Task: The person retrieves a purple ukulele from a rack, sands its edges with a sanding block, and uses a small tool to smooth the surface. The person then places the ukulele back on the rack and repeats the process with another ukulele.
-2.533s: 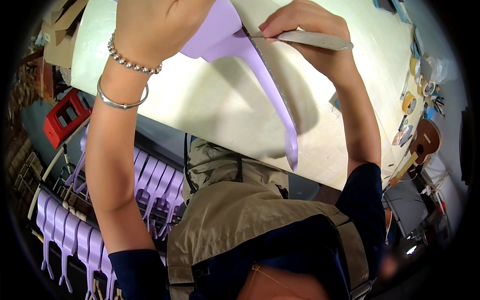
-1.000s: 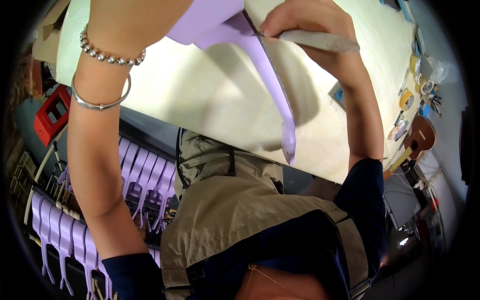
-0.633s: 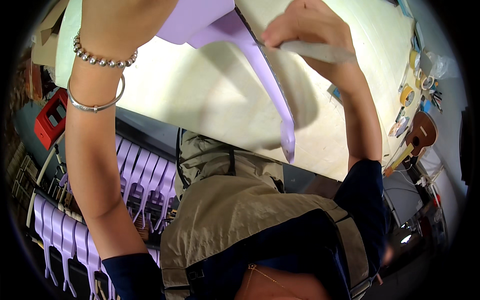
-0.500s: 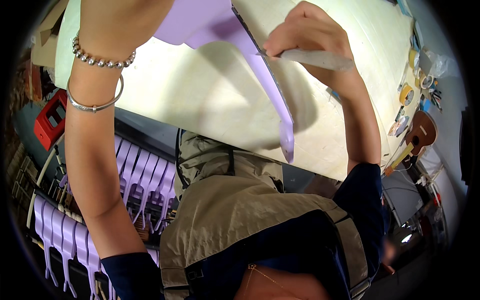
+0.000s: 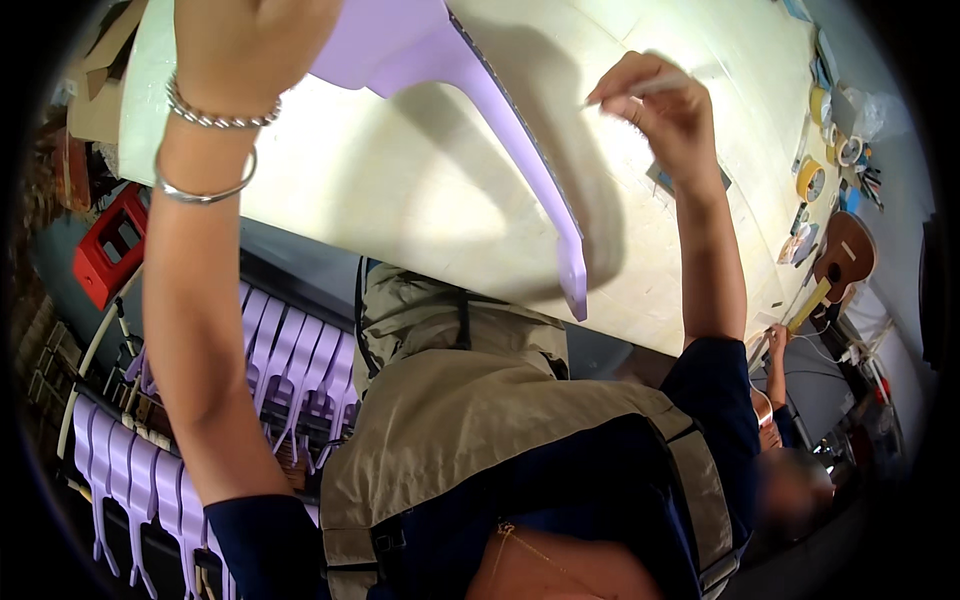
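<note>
My left hand (image 5: 250, 40) is at the top edge against a pale lilac moulded instrument piece (image 5: 380, 40) with a long neck and dark strip along one edge; the fingers are out of sight. The neck reaches down toward me, its end above the worktable's near edge. To its right, my right hand (image 5: 660, 115) pinches a slim tool with a pale handle (image 5: 662, 82), its thin tip pointing left and clear of the piece. The cream worktable (image 5: 300, 180) lies beneath them, with shadows from both.
Racks of several lilac pieces (image 5: 150, 470) stand lower left beside a red plastic stool (image 5: 105, 255). Along the right are tape rolls (image 5: 810, 180), small tools and a wooden ukulele (image 5: 850, 240). A co-worker's arm (image 5: 776, 365) shows at the lower right; cardboard (image 5: 100, 90) is at the upper left.
My right hand has moved right and slightly down, taking the tool off the piece's dark edge. The piece shifted slightly left. The co-worker's arm has come into view at right.
</note>
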A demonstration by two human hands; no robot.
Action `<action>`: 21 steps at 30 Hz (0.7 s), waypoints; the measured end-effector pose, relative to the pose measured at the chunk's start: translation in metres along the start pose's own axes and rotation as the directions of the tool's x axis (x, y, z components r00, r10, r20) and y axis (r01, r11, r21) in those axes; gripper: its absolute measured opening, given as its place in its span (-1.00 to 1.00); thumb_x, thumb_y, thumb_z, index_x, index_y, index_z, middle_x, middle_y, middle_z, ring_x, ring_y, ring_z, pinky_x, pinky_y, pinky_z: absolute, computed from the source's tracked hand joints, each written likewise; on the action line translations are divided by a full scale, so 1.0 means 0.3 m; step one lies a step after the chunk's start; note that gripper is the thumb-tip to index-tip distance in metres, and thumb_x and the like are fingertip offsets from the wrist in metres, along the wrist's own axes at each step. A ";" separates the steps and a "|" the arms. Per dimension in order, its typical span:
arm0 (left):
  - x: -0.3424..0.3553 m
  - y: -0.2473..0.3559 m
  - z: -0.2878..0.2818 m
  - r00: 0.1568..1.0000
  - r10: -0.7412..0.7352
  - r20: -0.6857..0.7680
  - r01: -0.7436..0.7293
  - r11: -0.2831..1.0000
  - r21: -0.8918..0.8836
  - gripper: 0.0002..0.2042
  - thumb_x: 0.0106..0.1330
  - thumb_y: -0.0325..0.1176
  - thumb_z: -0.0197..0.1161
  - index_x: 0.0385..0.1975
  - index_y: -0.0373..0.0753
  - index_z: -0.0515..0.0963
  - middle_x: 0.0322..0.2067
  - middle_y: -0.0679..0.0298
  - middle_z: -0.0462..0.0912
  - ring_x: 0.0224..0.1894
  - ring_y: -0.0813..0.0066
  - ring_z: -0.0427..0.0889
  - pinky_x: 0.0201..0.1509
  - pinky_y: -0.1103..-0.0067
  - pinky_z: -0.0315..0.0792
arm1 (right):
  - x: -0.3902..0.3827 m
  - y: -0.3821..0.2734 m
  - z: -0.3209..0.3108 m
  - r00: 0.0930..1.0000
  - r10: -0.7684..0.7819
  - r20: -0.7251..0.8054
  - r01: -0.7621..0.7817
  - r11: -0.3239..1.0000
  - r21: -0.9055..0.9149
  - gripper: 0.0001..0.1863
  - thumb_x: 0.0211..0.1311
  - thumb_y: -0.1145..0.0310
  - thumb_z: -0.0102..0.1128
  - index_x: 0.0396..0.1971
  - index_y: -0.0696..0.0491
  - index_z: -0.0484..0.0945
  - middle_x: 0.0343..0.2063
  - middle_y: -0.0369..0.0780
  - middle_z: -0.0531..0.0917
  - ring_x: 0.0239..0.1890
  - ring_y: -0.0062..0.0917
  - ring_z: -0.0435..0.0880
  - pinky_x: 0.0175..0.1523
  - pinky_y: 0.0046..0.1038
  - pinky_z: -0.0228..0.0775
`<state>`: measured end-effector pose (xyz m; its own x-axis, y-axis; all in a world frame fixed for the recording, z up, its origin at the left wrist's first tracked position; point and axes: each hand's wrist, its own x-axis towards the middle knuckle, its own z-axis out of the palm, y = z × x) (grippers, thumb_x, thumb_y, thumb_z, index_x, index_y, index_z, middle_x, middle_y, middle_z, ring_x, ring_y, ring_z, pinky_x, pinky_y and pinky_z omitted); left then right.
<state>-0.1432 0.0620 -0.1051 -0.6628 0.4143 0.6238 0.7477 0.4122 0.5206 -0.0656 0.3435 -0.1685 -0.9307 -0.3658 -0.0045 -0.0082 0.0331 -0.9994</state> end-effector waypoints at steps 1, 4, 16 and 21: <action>-0.029 0.009 -0.002 0.998 -0.035 -0.044 0.038 0.997 0.072 -0.69 0.30 -0.17 -0.03 -0.30 -0.30 0.51 -0.32 0.17 0.57 -0.27 0.30 0.54 -0.07 0.44 0.31 | 0.004 0.010 -0.013 0.966 0.181 -0.184 -0.172 0.983 0.066 -0.68 0.06 0.54 0.25 -0.13 0.20 0.47 -0.54 -0.26 0.58 -0.39 -0.58 0.59 -0.34 -0.60 0.37; -0.158 0.165 0.005 0.983 0.184 0.009 -0.184 0.976 0.121 -0.85 0.11 -0.37 0.06 -0.43 -0.26 0.54 -0.47 0.21 0.55 -0.40 0.23 0.51 -0.26 0.34 0.36 | -0.017 0.014 -0.081 0.811 0.483 -0.329 -0.543 0.832 -0.115 -0.35 0.05 0.44 0.30 0.13 0.24 0.20 -0.63 -0.27 0.53 -0.51 -0.65 0.52 -0.50 -0.65 0.18; -0.220 0.276 0.347 0.205 -0.910 0.361 0.418 -0.252 -0.873 -0.54 0.27 -0.12 0.08 0.03 -0.31 0.26 -0.02 0.11 0.36 0.00 0.29 0.43 0.05 0.38 0.38 | -0.156 0.068 -0.067 0.973 -0.154 -0.170 -0.098 0.392 -0.915 -0.70 -0.06 0.59 0.21 -0.31 -0.10 0.64 -0.26 -0.33 0.54 -0.24 -0.46 0.46 -0.23 -0.43 0.40; -0.180 0.263 0.379 0.048 -0.970 0.237 0.300 -0.212 -0.930 -0.59 0.18 -0.13 0.23 -0.14 -0.32 0.38 -0.19 0.13 0.50 -0.17 0.27 0.57 -0.12 0.44 0.51 | -0.168 0.057 -0.089 0.962 -0.201 -0.184 -0.103 0.359 -0.928 -0.72 -0.06 0.52 0.26 -0.29 -0.10 0.63 -0.24 -0.32 0.55 -0.20 -0.42 0.48 -0.16 -0.41 0.38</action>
<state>-0.0530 0.1645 -0.1640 -0.7673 -0.1874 -0.6133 -0.3189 -0.7182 0.6184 -0.0286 0.3872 -0.1844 -0.9613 -0.1871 0.2024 -0.2464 0.9123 -0.3271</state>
